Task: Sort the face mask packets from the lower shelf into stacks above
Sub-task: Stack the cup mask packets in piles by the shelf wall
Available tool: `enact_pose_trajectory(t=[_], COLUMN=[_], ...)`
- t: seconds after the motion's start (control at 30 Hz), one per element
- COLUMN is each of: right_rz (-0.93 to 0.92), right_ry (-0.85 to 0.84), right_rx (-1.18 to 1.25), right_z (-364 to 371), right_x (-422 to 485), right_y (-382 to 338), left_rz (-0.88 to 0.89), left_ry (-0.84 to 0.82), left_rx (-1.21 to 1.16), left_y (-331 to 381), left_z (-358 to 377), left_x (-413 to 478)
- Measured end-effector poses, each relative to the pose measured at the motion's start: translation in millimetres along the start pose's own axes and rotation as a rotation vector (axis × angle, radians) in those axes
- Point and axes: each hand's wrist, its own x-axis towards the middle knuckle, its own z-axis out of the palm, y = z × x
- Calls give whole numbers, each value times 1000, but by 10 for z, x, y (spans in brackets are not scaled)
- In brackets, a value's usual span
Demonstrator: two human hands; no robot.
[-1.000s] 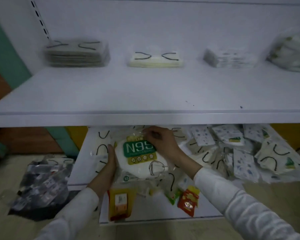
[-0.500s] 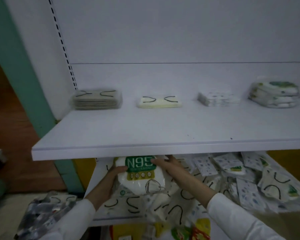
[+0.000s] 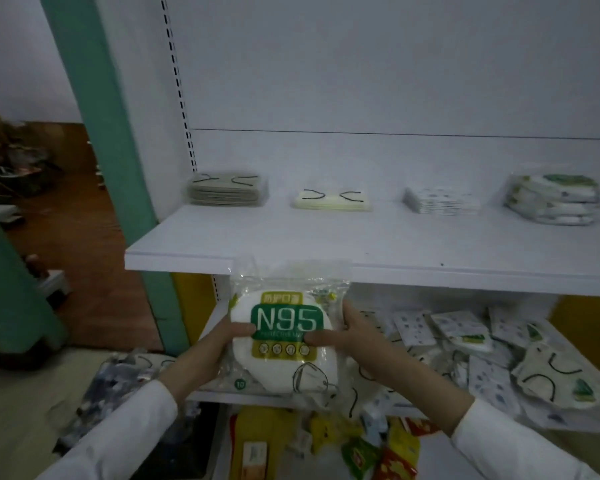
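Packet in both hands: a clear plastic packet of round white masks with a green N95 label (image 3: 286, 336), front face toward the camera, label upright. Left hand (image 3: 215, 344) grips its left edge, thumb curled onto the front beside the label, fingers hidden behind. Right hand (image 3: 352, 336) grips the right edge the same way, thumb lying on the front under the label's right corner. Both arms in white sleeves.

Packet is held in the air, off both shelves. Its top seal overlaps the near edge of the white upper shelf (image 3: 326, 244) in view; its lower part hangs in front of the white lower shelf (image 3: 205, 395).

Four stacks stand along the far side of the upper shelf, well apart:
- far left, grey masks with black ear loops in clear wrap (image 3: 227, 190);
- next right, low cream-yellow stack with black loops (image 3: 333, 200);
- then flat white packets with small blue print (image 3: 442, 200);
- far right, taller stack of white packets marked green (image 3: 555, 199).

On the lower shelf, right of the held packet, lies a loose heap of mixed mask packets (image 3: 482, 358), overlapping and tilted. Nearest the camera, below that shelf, are yellow, red and green sachets (image 3: 378, 452). Pile of dark patterned packets (image 3: 118, 382) on the floor at left. Teal upright post (image 3: 97, 116) left of the shelving.
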Motion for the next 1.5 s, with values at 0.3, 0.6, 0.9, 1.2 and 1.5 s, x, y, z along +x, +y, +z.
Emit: enact_pose_trajectory(t=[0.3, 0.6, 0.9, 1.2, 1.5], right_rz=[-327, -267, -185, -133, -119], right_ry=[67, 501, 851, 950, 886], right_rx=[114, 256, 311, 309, 240], right_z=[-379, -1440, -2784, -4316, -5663], right_x=[88, 71, -704, -1515, -1941], right_y=[-783, -830, -659, -427, -413], left_rz=[338, 328, 230, 175, 173], left_ry=[-4, -46, -379, -434, -386], left_rx=[85, 143, 235, 199, 203], left_y=[827, 895, 433, -144, -507], left_z=[579, 1642, 3213, 4881, 6141], left_x=[363, 1416, 2043, 2265, 2660])
